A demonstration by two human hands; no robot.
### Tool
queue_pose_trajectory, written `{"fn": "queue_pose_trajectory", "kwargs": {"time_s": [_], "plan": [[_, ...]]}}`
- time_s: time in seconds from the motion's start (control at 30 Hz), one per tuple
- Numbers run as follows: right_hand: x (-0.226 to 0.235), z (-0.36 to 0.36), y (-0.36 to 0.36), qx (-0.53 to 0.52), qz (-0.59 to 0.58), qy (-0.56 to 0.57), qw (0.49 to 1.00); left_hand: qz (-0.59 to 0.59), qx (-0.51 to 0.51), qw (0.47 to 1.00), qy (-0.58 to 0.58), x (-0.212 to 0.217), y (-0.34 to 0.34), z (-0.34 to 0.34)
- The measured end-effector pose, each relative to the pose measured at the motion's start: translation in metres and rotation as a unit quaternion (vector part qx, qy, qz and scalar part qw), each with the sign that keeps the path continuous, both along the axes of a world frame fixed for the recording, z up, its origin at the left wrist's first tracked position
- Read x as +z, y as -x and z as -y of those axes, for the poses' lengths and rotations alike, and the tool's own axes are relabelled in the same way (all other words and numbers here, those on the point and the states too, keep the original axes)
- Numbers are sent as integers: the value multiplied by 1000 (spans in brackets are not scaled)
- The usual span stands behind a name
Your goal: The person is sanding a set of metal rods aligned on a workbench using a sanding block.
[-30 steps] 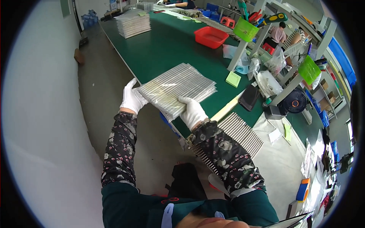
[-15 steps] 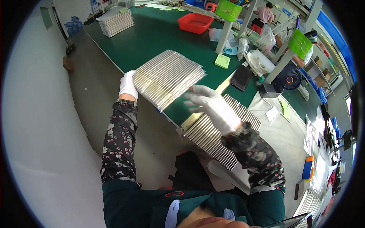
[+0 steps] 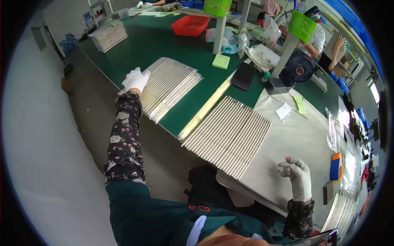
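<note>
My left hand, in a white glove, is at the left edge of a flat, clear-wrapped bundle of silvery tubes on the green table. It touches the bundle's end, with its fingers partly spread. My right hand, gloved too with some fingertips bare, hovers above the grey cloth. Its fingers are loosely bent and apart, with nothing in them. Between the hands lies an unwrapped row of silvery tubes, side by side against a pale yellow strip.
Farther off stand a stack of tube bundles, a red basin, a dark tray and a black fan. An orange-and-blue tape roll is at the right, near more tubes. Other people are beyond the table.
My right hand has moved from above the loose tubes to the right, over the grey cloth. My left hand stays at the wrapped bundle's end. The head view has shifted.
</note>
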State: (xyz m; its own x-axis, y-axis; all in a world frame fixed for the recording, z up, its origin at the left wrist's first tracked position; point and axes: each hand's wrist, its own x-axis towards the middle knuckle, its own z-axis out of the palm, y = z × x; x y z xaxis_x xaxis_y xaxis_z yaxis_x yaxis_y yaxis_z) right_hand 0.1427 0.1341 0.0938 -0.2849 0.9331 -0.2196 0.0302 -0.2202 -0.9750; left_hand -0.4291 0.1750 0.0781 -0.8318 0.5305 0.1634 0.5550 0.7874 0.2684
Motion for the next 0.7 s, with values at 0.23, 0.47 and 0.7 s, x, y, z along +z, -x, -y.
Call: {"fn": "queue_pose_trajectory", "kwargs": {"time_s": [0.23,0.47,0.7], "plan": [[-37,41,-63,-235,47,-38,970,63,-17,995,70,-5,8,-37],[-49,40,-67,-272,110,6,956,40,-85,994,51,-8,17,-35],[-74,53,-100,-308,166,-78,933,-40,-115,984,129,-13,5,-53]]}}
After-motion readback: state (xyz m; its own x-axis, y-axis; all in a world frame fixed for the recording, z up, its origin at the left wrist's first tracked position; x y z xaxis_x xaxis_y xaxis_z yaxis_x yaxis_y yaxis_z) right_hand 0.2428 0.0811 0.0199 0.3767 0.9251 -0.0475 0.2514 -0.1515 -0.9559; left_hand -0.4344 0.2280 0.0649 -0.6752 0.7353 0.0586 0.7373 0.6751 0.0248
